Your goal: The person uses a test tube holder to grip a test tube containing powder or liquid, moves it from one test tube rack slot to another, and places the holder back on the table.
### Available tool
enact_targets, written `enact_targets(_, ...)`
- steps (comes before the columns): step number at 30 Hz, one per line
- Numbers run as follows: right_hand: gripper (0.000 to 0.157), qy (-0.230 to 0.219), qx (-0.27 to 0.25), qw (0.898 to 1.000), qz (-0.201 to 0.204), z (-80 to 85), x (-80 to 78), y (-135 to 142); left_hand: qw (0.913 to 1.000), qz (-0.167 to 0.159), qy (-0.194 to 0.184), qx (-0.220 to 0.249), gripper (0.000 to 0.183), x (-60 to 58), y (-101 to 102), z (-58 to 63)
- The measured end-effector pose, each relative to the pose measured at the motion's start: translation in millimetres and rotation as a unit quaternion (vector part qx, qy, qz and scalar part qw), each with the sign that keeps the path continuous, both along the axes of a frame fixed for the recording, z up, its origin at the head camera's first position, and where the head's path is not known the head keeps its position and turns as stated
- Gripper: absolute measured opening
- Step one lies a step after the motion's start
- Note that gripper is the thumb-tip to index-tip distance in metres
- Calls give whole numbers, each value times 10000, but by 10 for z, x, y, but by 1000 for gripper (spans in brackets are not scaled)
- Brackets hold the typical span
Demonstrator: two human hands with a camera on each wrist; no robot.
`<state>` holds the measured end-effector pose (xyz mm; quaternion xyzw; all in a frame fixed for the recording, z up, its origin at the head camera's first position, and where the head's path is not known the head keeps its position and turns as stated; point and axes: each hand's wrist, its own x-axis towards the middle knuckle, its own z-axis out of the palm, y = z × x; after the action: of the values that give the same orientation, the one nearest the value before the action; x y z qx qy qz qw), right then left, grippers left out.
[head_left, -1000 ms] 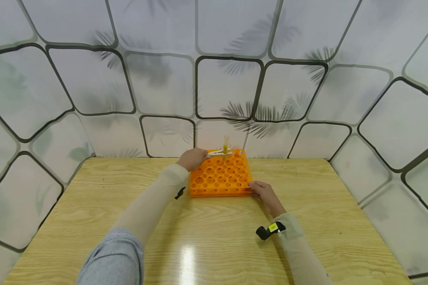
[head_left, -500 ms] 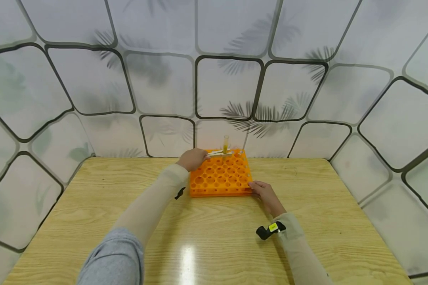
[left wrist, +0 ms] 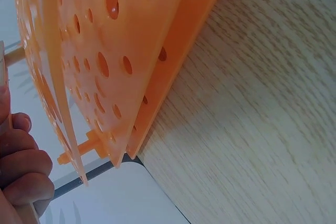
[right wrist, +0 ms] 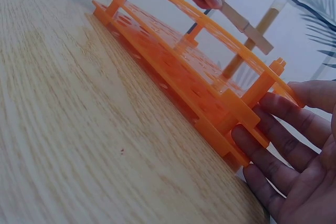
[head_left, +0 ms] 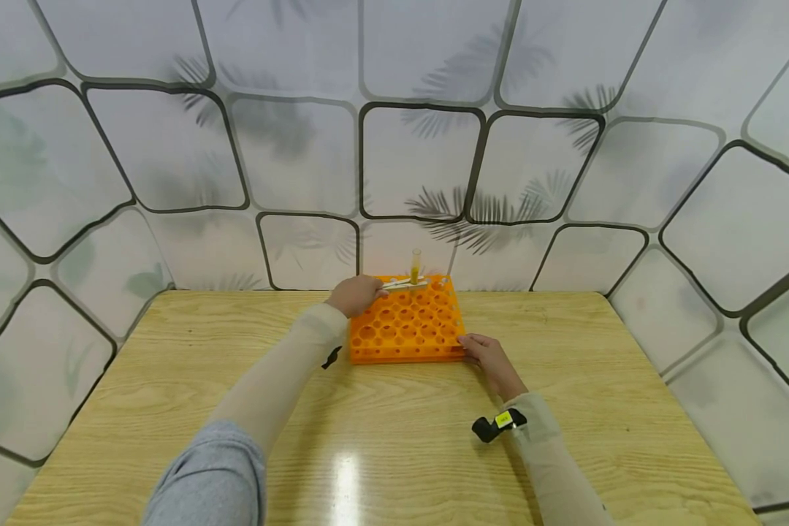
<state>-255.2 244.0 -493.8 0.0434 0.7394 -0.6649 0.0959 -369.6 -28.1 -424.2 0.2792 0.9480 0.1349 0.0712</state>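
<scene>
My left hand (head_left: 355, 294) grips the end of a wooden test tube holder (right wrist: 244, 26) over the rack's back part. The holder clasps an upright glass test tube (head_left: 416, 264) containing yellow liquid. In the right wrist view the tube's lower part runs down through the top plate of an orange tiered test tube rack (head_left: 408, 358). With thumb over the top plate and fingers against the side, my right hand (head_left: 489, 359) holds the rack's near right corner. The left wrist view catches curled left fingers (left wrist: 26, 174) beside the rack's perforated plates.
The rack stands on a light wood-grain table (head_left: 394, 438), close to its back edge. Behind rises a pale wall covering (head_left: 421, 161) with dark outlines and leaf shadows. A black wrist device (head_left: 493, 426) sits on the right sleeve.
The test tube has shifted very slightly left in the head view. Both hands and the rack keep their places.
</scene>
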Motion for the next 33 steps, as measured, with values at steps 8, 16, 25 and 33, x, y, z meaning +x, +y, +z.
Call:
enact_targets(8, 26, -11, 33, 10000, -20, 2, 3, 3, 10000, -19, 54, -33, 34, -5, -5, -8)
enact_targets(16, 28, 0, 8, 10000, -48, -1, -6, 4, 9998, 2, 54, -203, 36, 3, -12, 7)
enact_targets(25, 30, -36, 31, 10000, -31, -11, -4, 14, 9991, 46, 103, -400, 37, 15, -18, 22)
enact_targets(33, 28, -82, 4, 10000, -53, 1, -6, 9, 9991, 50, 182, -387, 37, -3, -16, 3)
